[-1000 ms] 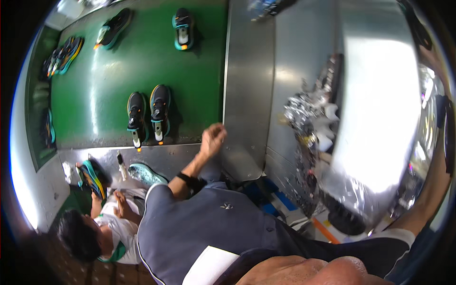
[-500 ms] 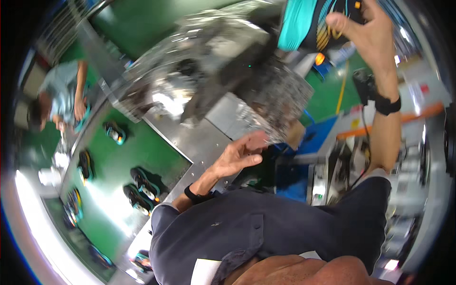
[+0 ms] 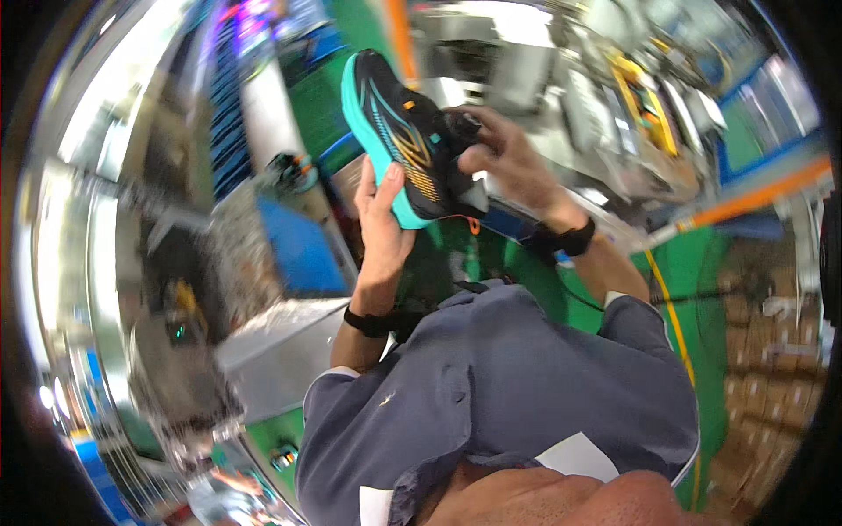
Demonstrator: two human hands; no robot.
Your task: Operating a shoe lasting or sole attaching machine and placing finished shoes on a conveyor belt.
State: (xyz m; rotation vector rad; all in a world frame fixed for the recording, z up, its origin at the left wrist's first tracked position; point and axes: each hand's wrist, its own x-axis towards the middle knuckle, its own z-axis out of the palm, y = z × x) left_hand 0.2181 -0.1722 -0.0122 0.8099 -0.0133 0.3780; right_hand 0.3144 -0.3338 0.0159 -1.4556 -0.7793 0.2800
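A black sneaker (image 3: 393,131) with a thick teal sole and yellow-orange side markings is held up ahead of me, its toe pointing away and slightly left. My left hand (image 3: 381,223) grips it from below at the near end, the thumb lying on the upper and the palm against the teal sole. On its right, my right hand (image 3: 517,167) is closed at the dark collar and tongue area, thumb and fingers bent around it. Some right fingertips are hidden and slightly blurred. Both wrists wear black bands.
A workbench with a blue panel (image 3: 300,244) stands to my left, another shoe (image 3: 294,173) near its far end. Cluttered machinery and a yellow frame (image 3: 645,101) lie ahead right. An orange rail (image 3: 754,193) crosses at right, stacked cartons (image 3: 772,377) beyond. A co-worker (image 3: 230,498) is at lower left.
My view has swung right, away from the foil-covered machine. The sneaker, earlier in my right hand alone, has come nearer the middle. My left hand, earlier empty, has taken hold of it.
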